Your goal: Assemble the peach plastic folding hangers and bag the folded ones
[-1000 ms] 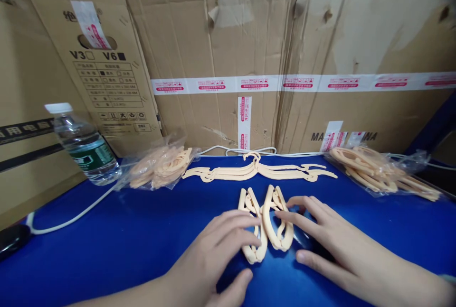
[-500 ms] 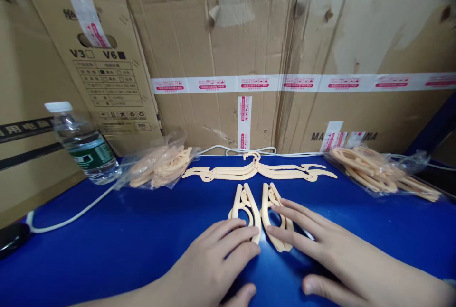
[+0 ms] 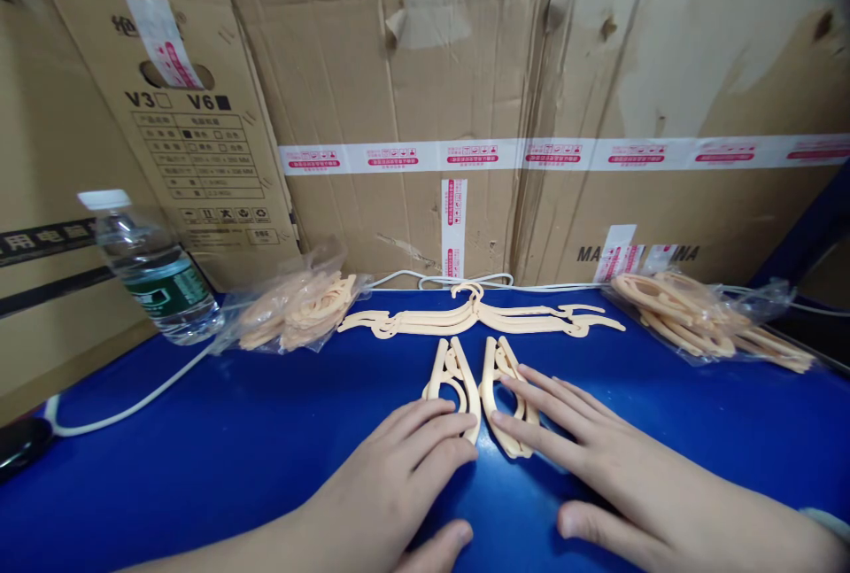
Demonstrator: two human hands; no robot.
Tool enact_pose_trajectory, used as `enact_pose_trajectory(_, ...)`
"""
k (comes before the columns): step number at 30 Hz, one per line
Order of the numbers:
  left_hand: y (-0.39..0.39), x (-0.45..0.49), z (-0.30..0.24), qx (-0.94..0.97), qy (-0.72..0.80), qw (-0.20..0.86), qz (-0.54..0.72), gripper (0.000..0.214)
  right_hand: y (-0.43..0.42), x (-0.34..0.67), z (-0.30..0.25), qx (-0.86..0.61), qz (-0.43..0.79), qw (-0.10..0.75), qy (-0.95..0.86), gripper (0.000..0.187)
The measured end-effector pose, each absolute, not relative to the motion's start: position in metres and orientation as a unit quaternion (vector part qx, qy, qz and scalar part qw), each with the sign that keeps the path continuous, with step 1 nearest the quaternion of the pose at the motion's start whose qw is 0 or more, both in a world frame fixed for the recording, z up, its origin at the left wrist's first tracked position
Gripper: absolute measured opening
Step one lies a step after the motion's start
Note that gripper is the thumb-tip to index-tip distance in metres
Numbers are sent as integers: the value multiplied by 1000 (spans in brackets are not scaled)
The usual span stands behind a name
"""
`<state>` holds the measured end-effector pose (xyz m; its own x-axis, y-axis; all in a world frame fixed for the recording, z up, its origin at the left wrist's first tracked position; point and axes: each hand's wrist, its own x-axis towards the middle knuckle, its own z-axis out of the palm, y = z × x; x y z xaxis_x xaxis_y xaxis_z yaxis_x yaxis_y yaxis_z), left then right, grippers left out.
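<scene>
Two folded beige plastic hangers lie side by side on the blue table. My left hand rests its fingertips on the left folded hanger, covering its lower part. Its fingers are stretched out, with the thumb apart. My right hand has its fingers spread, the fingertips on the right folded hanger. Just beyond them lie unfolded hangers, stacked with their arms spread to both sides and their hooks toward the cardboard.
Clear plastic bags of folded hangers lie at the left and right. A water bottle stands at the left, near a white cable and a black object. Cardboard boxes wall off the back.
Both hands and the two folded hangers under them have shifted very slightly away from me. The camera view has moved a little; the hands keep nearly the same pose.
</scene>
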<state>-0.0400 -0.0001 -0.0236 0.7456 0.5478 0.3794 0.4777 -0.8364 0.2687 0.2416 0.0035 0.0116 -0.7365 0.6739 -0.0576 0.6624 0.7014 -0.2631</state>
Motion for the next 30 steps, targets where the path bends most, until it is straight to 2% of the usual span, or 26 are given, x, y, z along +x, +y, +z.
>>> enact_pose_trajectory(4,-2,-40,-13,919,288,84,257,47,5,245,11,-359,112,38,-926,63)
enact_pose_trajectory(9,12,-47,-5,887,337,105,297,24,8,247,12,-388,72,88,-915,55)
enact_pose_trajectory(12,20,-49,-7,867,387,130,286,18,10,247,13,-406,73,109,-904,50)
enact_pose_trajectory(20,19,-47,-11,867,436,116,213,16,8,246,13,-387,87,108,-912,42)
enact_pose_trajectory(30,19,-47,-10,870,434,112,204,20,9,246,14,-368,67,133,-918,41)
